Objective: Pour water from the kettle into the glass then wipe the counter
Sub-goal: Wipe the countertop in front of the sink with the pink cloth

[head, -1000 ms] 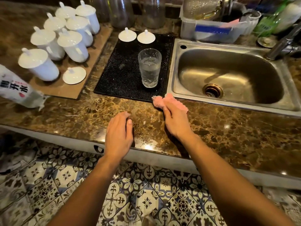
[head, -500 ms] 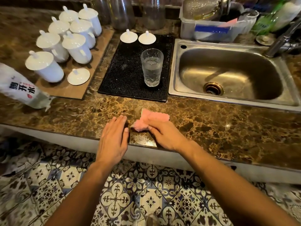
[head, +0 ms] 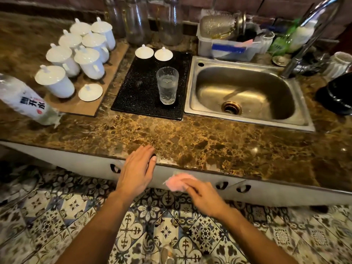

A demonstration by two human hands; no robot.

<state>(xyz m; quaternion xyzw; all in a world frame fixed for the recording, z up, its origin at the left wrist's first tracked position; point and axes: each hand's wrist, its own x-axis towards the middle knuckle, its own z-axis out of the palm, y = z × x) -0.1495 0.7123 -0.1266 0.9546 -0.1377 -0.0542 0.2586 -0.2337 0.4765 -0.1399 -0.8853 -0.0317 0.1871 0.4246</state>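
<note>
A clear glass [head: 167, 85] holding water stands on a black drip mat [head: 144, 86] left of the sink. My right hand [head: 203, 195] grips a pink cloth [head: 176, 182] and is off the brown marble counter [head: 190, 141], in front of its white front edge; it is blurred. Flat and with fingers together, my left hand [head: 138, 171] rests at the counter's front edge, its fingertips on the marble. A dark object [head: 337, 96] at the far right may be the kettle; I cannot tell.
A steel sink [head: 245, 92] with a tap [head: 308, 37] lies right of the mat. White lidded mugs [head: 76, 60] stand on a cardboard sheet at left. A plastic water bottle [head: 24, 100] lies at the left edge. Glass bottles [head: 152, 21] and a plastic bin line the back.
My right hand drew the pink cloth from beside the mat toward me across the counter and off its front edge. My left hand slid back to the edge.
</note>
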